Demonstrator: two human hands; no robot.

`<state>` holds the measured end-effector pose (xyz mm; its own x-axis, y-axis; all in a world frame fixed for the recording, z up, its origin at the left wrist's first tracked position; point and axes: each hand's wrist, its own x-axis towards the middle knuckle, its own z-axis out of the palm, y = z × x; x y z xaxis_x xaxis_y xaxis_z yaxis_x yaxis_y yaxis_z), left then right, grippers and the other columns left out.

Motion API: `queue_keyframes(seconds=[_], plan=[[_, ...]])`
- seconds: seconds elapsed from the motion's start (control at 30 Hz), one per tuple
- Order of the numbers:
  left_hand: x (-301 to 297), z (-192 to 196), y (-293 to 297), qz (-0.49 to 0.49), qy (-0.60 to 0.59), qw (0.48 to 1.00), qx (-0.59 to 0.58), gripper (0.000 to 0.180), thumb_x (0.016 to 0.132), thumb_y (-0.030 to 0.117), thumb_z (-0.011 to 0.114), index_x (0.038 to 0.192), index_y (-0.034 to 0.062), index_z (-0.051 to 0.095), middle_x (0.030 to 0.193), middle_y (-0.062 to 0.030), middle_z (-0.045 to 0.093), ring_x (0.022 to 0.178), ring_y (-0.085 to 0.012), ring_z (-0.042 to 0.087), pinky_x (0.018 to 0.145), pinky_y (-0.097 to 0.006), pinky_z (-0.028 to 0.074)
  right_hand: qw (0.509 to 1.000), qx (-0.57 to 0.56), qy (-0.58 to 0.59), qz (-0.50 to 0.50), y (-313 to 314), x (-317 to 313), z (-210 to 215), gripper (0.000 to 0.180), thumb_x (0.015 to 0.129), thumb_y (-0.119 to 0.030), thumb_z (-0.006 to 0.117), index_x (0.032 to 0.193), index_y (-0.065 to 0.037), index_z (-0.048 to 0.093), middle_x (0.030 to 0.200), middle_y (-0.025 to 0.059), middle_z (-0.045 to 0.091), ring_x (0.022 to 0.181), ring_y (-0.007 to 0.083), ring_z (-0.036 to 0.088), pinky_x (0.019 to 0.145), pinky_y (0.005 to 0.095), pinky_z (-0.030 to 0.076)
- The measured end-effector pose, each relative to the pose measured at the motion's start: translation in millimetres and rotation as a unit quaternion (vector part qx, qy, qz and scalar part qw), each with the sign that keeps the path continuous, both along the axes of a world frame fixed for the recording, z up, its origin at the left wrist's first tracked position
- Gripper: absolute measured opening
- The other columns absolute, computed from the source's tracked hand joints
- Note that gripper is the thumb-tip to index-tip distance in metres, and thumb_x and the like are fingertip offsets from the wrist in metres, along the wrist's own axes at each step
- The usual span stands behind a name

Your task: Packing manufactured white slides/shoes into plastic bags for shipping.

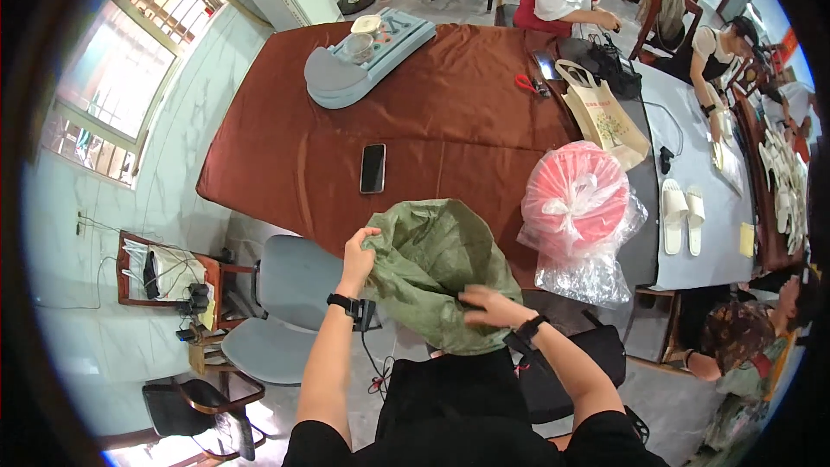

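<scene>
A green woven sack point(432, 251) is held up at the table's near edge, its mouth spread wide toward me. My left hand point(357, 261) is closed on the left side of its rim, fingers wrapped over the fabric. Across the near right part of the sack lies my right hand point(494, 306), fingers apart and a little blurred, touching the fabric. The inside of the sack is in shadow, and I cannot make out anything in it. A black phone point(373, 169) lies on the brown tablecloth point(303, 147) just beyond the sack.
Right of the sack sits a red round bundle in clear plastic point(577, 195), beside a cream tote bag point(605, 117). Red-handled scissors point(529, 84) and a grey-blue tray-like case point(372, 56) lie farther back. A grey chair point(290, 294) stands left; other people work at the right.
</scene>
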<state>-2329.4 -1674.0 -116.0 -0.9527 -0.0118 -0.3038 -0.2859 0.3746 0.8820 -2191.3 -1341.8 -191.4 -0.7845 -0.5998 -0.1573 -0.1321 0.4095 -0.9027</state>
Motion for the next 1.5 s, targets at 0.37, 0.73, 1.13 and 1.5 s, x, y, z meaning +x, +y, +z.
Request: queue_keyframes(seconds=[0.37,0.73,1.13,1.5], plan=[[-49.4,-17.5,-15.9,-0.196,0.079,0.935,-0.285,0.029,0.079,-0.011,0.055,0.1,0.0027,0.07,0.109,-0.0206,0.054,0.107,-0.0394,0.055,0.101,-0.04,0.045,0.902,0.383,0.147,-0.137,89.2,-86.7,-51.8,0.02,0.078,-0.008,0.062,0.097,-0.007,0.07,0.153,0.0131,0.039,0.136,0.0415,0.038,0.107,0.0554,0.034],[-81.8,-24.6,22.6,-0.145,0.045,0.95,-0.272,0.048,0.077,-0.008,0.05,0.123,-0.002,0.064,0.128,-0.0251,0.059,0.12,-0.041,0.056,0.103,-0.042,0.045,0.828,0.378,0.121,-0.397,181.5,-124.0,61.1,0.042,0.071,-0.024,0.081,0.108,-0.01,0.066,0.116,0.0178,0.061,0.116,0.0401,0.051,0.092,0.0507,0.045],[-71.6,-17.3,16.9,-0.087,0.024,0.968,-0.235,0.052,0.081,-0.006,0.058,0.134,-0.001,0.056,0.137,-0.0212,0.053,0.129,-0.0379,0.05,0.107,-0.042,0.042,0.893,0.196,0.085,-0.395,239.7,-178.1,129.1,0.023,0.068,-0.012,0.074,0.069,-0.002,0.053,0.056,0.0112,0.053,0.051,0.0193,0.051,0.052,0.0369,0.042],[-75.6,-39.3,2.6,-0.09,0.028,0.978,-0.189,0.054,0.083,0.0,0.057,0.137,0.0,0.053,0.14,-0.0212,0.051,0.129,-0.0369,0.05,0.106,-0.041,0.042,0.946,0.11,0.179,-0.246,96.3,-216.7,215.5,0.014,0.072,-0.011,0.073,0.077,-0.002,0.064,0.07,0.0194,0.066,0.064,0.0323,0.068,0.059,0.0383,0.052]])
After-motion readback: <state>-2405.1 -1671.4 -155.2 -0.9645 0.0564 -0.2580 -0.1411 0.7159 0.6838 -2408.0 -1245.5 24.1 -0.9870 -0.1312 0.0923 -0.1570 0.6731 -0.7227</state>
